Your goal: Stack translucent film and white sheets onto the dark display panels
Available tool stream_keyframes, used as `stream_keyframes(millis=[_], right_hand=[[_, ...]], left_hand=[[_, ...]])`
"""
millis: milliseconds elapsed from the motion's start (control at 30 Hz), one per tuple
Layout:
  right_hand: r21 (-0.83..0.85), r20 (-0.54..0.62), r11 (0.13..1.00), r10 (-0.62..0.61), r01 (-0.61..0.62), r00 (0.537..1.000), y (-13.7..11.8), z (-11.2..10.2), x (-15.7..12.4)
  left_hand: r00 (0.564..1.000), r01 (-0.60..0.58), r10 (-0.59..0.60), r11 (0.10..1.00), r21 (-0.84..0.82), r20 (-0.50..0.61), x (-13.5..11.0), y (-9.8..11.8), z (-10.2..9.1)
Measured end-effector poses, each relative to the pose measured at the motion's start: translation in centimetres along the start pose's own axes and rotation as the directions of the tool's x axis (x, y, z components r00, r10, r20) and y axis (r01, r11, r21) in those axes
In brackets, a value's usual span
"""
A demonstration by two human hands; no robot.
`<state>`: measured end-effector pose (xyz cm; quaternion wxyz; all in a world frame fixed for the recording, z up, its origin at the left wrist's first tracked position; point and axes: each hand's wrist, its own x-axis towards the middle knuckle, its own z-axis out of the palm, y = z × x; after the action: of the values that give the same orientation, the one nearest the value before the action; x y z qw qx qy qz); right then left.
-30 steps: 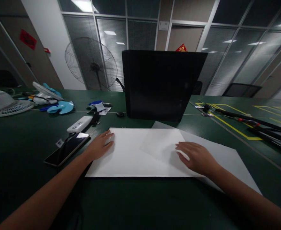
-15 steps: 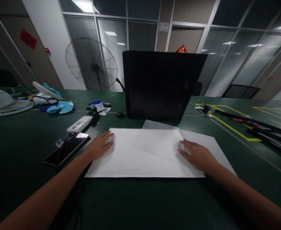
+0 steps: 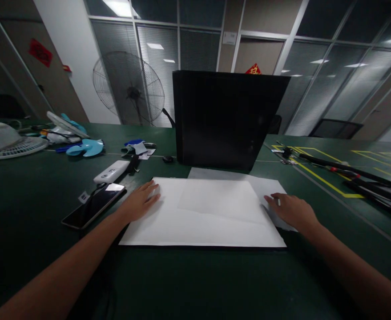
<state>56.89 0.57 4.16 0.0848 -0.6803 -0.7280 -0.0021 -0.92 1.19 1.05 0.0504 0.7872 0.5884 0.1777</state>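
A large white sheet (image 3: 188,229) lies flat on the green table (image 3: 198,284) in front of me. A thinner, translucent sheet (image 3: 222,198) lies on top of it, reaching past its far and right edges. My left hand (image 3: 141,201) rests flat with fingers stretched out on the white sheet's left edge. My right hand (image 3: 292,210) lies palm down with fingers apart on the right edge of the sheets.
A black upright panel (image 3: 227,120) stands just behind the sheets. A phone (image 3: 93,205) and a white power bank (image 3: 111,171) lie left of my left hand. Fan parts (image 3: 11,142) and blue blades (image 3: 83,147) sit far left. Black rods (image 3: 358,175) lie right.
My right hand has slid to the right across the paper, and the translucent sheet has turned from a skewed angle to lie square with the white sheet. My left hand stayed put.
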Motion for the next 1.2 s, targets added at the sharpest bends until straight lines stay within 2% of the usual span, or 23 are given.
stream_keyframes(millis=[100,233,400,467,533,600,633,767,933,1000,1067,1167,1200], right_hand=[[0.001,-0.003,0.999,-0.055,0.055,0.999,-0.8,0.7,0.4],[0.154,-0.042,0.966,-0.205,0.209,0.978,-1.8,1.6,0.6],[0.445,-0.032,0.873,-0.209,0.201,0.977,-1.0,2.4,0.6],[0.618,-0.073,0.769,-0.149,0.162,0.986,-0.4,2.5,1.0],[0.800,-0.098,0.592,-0.028,0.095,0.995,0.5,2.5,1.9],[0.908,-0.070,0.418,0.098,0.023,0.993,1.4,2.2,3.3],[0.933,-0.042,0.358,0.149,-0.015,0.988,2.0,2.1,4.2],[0.960,0.018,0.261,0.290,-0.098,0.957,5.1,1.8,7.9],[0.984,0.041,0.136,0.436,-0.111,0.899,9.5,3.2,11.3],[0.989,0.047,0.105,0.466,-0.108,0.884,10.7,3.9,12.2],[0.988,0.072,0.084,0.472,-0.126,0.879,11.5,4.3,13.1],[0.982,0.129,0.067,0.448,-0.177,0.885,12.9,4.2,14.2],[0.978,0.149,0.067,0.432,-0.196,0.890,13.5,4.0,14.5]], left_hand=[[1.000,0.004,-0.005,1.000,-0.006,-0.012,0.0,0.1,-0.1],[1.000,0.016,-0.016,1.000,-0.020,-0.016,-0.1,0.3,-0.3],[0.999,0.042,-0.042,0.999,-0.028,0.001,-0.2,0.3,-0.3],[0.998,0.055,-0.055,0.998,-0.028,0.006,-0.1,0.3,-0.3],[0.998,0.064,-0.064,0.998,-0.020,0.020,0.0,0.5,-0.3],[0.997,0.071,-0.071,0.997,-0.005,0.043,0.2,0.6,-0.3],[0.996,0.078,-0.078,0.997,0.004,0.052,0.3,0.7,-0.2],[0.995,0.074,-0.075,0.997,0.026,0.064,0.8,-0.1,0.7],[0.994,0.067,-0.077,0.990,0.120,0.079,1.8,-1.5,1.3],[0.996,0.056,-0.065,0.984,0.169,0.052,2.1,-0.8,0.6],[1.000,0.010,-0.011,0.980,0.198,0.003,2.3,0.8,-0.2],[0.991,-0.131,0.133,0.976,0.173,-0.002,2.8,4.9,-0.6],[0.984,-0.176,0.170,0.975,0.137,0.050,3.0,6.5,-0.5]])
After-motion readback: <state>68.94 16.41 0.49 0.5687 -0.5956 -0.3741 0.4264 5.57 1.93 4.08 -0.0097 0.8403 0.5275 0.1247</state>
